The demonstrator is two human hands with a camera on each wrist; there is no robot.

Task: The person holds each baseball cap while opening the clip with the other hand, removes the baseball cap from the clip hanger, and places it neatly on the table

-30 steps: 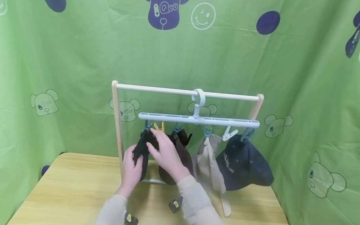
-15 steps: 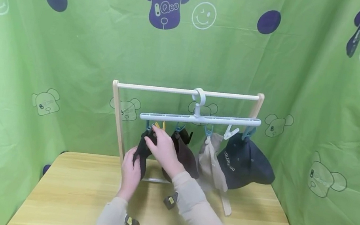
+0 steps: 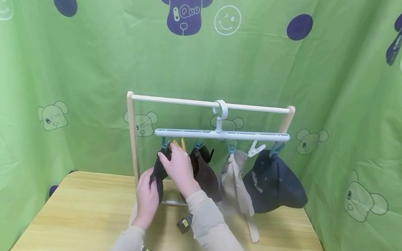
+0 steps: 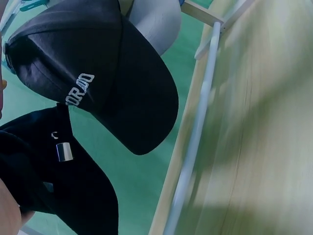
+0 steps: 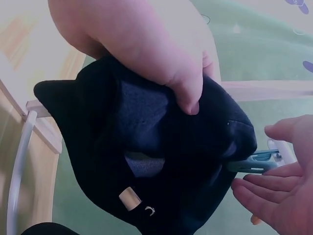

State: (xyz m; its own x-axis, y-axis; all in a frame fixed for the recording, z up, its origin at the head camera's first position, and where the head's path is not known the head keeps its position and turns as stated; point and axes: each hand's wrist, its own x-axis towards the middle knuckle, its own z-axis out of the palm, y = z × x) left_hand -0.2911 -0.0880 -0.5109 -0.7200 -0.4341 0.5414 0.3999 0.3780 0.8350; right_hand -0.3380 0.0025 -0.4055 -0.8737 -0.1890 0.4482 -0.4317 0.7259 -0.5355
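Note:
A black cap [image 5: 146,142] with a metal buckle hangs at the left end of the pale blue clip hanger [image 3: 223,134]. My left hand [image 3: 148,195] grips it from the left, and the thumb presses on the fabric in the right wrist view. The teal clip [image 5: 257,164] at the cap's upper edge meets the fabric. My right hand [image 3: 179,166] is around this clip; thumb and fingers stand apart on its two sides in the right wrist view. A yellow clip [image 3: 180,142] is just beside the right hand. In the left wrist view the buckle [image 4: 64,152] shows on the black cap.
A brown cap [image 3: 205,178], a beige cap [image 3: 237,181] and a navy cap [image 3: 275,185] with lettering hang farther right. A white clip [image 3: 256,149] hangs between the last two. The wooden rack [image 3: 131,131] stands on the wooden table [image 3: 87,222], before green curtains.
My right hand has shifted slightly left and down beside the leftmost clip. My left hand has moved slightly right, still holding the black cap. The other caps hang as before.

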